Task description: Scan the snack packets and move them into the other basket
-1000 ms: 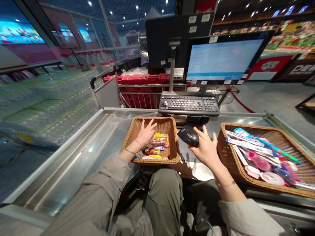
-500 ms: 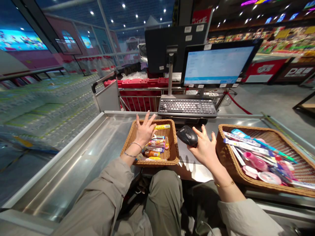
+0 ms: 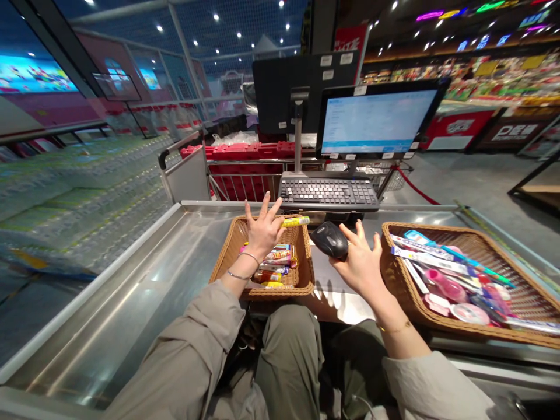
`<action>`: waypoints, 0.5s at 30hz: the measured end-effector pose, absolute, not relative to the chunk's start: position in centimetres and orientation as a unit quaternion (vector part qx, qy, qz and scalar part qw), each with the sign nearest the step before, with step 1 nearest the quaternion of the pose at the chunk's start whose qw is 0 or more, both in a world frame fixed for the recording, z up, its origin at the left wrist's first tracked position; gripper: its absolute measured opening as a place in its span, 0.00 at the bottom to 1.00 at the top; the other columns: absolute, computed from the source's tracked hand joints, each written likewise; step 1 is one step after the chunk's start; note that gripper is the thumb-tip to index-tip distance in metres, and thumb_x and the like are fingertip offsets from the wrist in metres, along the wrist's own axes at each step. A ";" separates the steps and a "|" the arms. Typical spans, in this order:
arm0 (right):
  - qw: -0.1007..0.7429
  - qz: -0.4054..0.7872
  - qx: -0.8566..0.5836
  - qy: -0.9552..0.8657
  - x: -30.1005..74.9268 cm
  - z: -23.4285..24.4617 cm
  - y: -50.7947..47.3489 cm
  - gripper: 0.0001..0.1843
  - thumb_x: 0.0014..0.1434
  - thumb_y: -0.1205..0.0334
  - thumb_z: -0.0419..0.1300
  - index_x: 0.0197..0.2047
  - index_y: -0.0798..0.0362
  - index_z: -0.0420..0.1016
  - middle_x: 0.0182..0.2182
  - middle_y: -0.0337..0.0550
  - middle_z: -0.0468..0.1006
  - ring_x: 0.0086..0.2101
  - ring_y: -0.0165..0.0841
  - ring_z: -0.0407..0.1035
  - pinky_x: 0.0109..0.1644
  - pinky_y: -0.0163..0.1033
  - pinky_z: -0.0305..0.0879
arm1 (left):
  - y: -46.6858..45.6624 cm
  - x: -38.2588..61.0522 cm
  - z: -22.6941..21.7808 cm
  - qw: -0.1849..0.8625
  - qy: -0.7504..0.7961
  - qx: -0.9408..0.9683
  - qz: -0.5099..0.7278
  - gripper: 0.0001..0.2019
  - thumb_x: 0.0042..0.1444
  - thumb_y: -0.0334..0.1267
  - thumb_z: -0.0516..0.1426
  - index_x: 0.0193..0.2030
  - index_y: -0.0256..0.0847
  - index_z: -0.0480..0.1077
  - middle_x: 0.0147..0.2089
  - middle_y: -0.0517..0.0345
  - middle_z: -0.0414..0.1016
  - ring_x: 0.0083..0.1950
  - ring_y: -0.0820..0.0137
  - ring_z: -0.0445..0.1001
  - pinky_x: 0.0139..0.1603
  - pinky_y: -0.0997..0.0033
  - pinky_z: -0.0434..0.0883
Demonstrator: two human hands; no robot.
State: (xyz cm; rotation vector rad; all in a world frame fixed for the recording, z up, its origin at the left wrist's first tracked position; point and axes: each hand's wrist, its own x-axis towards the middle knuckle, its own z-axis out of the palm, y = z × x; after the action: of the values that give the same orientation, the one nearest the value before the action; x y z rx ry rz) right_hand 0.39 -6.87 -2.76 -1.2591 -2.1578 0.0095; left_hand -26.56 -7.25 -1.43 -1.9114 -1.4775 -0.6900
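Note:
My left hand (image 3: 264, 231) is above the far part of the left wicker basket (image 3: 224, 256). Its thumb and a finger pinch a yellow tube-shaped package (image 3: 296, 221), while other fingers stick up. Inside that basket lie several small colourful packages (image 3: 276, 265), partly covered by my hand. My right hand (image 3: 359, 256) grips a black barcode scanner (image 3: 329, 240), its head pointing left toward the yellow package. Some of the scanner's handle is hidden by my palm, and several fingers are spread.
A larger wicker basket (image 3: 437, 230) on the right holds toothbrushes, pens and pink items. Behind the scanner stand a keyboard (image 3: 328, 191) and a lit monitor (image 3: 376, 122). The metal counter (image 3: 175, 268) extends left, with a trolley (image 3: 188, 172) beyond it.
My left hand has lifted the yellow package and shifted it right, toward the scanner. The scanner stays in my right hand. The view has turned slightly.

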 end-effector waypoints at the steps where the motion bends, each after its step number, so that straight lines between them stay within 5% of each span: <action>1: 0.315 0.002 -0.479 -0.819 0.4 -2.7 -6.9 0.15 0.53 0.63 0.58 0.43 0.53 0.79 0.63 0.49 0.71 0.70 0.55 0.47 0.68 0.74 0.38 | -7.2 -26.4 -1.4 0.311 -0.558 -0.723 -0.262 0.06 0.56 0.37 0.64 0.41 0.44 0.76 0.71 0.51 0.63 0.76 0.47 0.47 0.70 0.26 0.21; 15: 0.313 0.002 -0.483 -0.818 0.5 -2.4 -6.8 0.15 0.53 0.63 0.57 0.44 0.53 0.78 0.63 0.49 0.71 0.70 0.54 0.46 0.69 0.72 0.38 | -6.5 -26.0 -1.3 0.299 -0.545 -0.730 -0.283 0.04 0.56 0.36 0.64 0.39 0.44 0.76 0.72 0.51 0.62 0.77 0.47 0.46 0.70 0.26 0.21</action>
State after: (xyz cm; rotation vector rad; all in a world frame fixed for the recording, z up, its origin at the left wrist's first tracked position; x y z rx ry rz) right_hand 0.53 -6.81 -2.39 -1.2731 -2.1565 0.0046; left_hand -25.95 -6.50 -1.30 -1.9397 -1.4482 -0.7504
